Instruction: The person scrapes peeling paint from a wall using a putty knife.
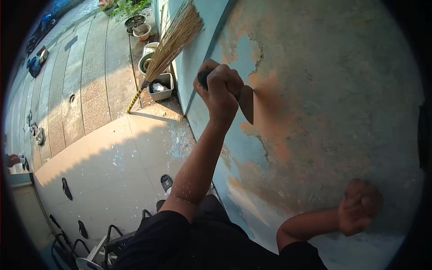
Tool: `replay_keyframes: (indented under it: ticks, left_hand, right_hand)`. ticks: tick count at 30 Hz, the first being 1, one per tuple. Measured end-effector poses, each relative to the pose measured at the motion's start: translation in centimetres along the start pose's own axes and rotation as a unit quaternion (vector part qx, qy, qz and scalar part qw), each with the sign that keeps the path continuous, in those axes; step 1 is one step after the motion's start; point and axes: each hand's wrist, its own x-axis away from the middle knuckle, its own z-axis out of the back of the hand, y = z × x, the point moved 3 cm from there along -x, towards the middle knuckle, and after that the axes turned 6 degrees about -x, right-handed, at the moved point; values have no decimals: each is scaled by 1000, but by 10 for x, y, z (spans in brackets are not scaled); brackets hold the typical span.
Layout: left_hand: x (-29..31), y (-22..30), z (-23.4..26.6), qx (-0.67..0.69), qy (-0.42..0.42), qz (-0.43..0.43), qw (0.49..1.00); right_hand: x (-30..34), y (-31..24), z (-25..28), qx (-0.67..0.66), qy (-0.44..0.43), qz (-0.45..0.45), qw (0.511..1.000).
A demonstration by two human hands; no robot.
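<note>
My left hand (219,87) is wrapped round the dark handle of a scraper (245,104). Its flat metal blade meets the wall (342,117), at the edge of the peeling light-blue paint (246,54). Orange and grey patches show where paint is off. Pale specks of dust dot my left forearm. Lower right, close to the wall, my right hand (360,207) is curled into a loose fist, and I see nothing in it. That hand is in shade, so its fingertips are partly hidden.
A straw broom (175,42) leans by the wall corner, beside a grey bin (161,87) and potted plants (134,21). Paint flakes (179,140) litter the tiled floor. Sandals (66,189) lie at left; a metal-framed thing (108,240) stands behind me. Another person's foot (24,163) shows far left.
</note>
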Motion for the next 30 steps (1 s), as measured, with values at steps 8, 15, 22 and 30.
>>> replay_keyframes:
  ticks: [8,15,22,30]
  left_hand:
    - [-3,-15,-1,-66,-24,-5,998]
    - [6,-10,0,-36,-5,9,999]
    - [7,3,2,-4,16,-5,1000]
    - [-3,23,-10,17,-49,-12,999]
  right_hand:
    - [-5,8,-11,11,0,53,999]
    - [2,0,-2,10,4,2,1000]
    - [1,-1,-4,8,19,5,1000]
    - [1,3,-3,3,11,13,1000]
